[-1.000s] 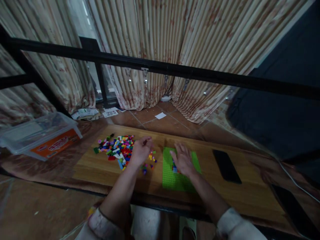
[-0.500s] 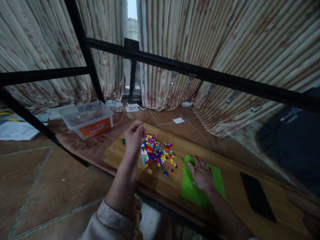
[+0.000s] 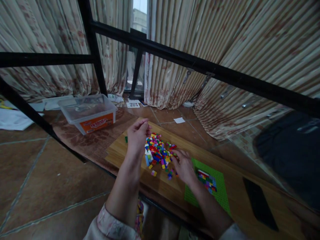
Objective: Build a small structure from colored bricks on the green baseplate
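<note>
My left hand [image 3: 138,133] hovers over the far left side of a pile of small coloured toy bricks [image 3: 158,151]. Its fingertips are pinched together, and whatever they hold is too small to make out. At the pile's right edge is my right hand [image 3: 184,165], thumb and fingers apart, reaching to the nearest bricks with no brick visibly gripped. Partly under my right forearm lies a green studded baseplate [image 3: 223,186]. On it sits a built patch of multicoloured bricks [image 3: 208,180], partly covered by the wrist.
A wooden board [image 3: 160,188] carries the bricks and baseplate. A black flat slab [image 3: 260,203] lies at its right end. To the left stands a clear plastic tub [image 3: 87,110] with an orange label. A black metal frame [image 3: 175,55] crosses in front of the curtains.
My right hand has moved left from the green baseplate to the brick pile, uncovering the built patch. My left hand stays pinched above the pile. The view has shifted slightly.
</note>
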A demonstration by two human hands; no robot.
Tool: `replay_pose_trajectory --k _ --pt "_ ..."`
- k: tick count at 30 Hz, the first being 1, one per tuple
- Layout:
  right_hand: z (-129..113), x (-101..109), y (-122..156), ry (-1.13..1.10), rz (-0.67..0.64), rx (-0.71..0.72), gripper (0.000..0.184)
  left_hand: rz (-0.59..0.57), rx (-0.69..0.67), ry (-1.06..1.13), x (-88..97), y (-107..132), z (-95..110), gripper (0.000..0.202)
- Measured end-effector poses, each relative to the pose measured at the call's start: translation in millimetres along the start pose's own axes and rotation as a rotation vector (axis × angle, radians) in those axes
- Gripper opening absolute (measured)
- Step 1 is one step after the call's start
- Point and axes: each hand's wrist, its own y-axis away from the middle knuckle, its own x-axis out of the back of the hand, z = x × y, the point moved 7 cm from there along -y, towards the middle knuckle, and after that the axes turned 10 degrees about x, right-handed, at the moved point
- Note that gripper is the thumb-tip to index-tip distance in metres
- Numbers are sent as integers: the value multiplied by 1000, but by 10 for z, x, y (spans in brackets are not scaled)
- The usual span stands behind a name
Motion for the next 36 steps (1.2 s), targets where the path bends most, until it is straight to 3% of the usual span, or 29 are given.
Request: replay_pose_trajectory --k 4,8,17,25,36 --pt "-157 -140 -253 30 -91 -5 28 -4 12 -24 15 -2 14 22" --pt "-177 -229 -312 36 -151 -11 26 2 27 -48 38 1 11 23" --pt "-131 -103 -238 -22 -37 -46 14 -82 121 -165 -82 32 -134 18" --pt "-72 -155 -224 5 -72 -50 25 -139 92 -335 -237 99 -311 13" --pt "-104 -162 -298 18 -73 -31 20 -131 68 -371 -263 79 -325 16"
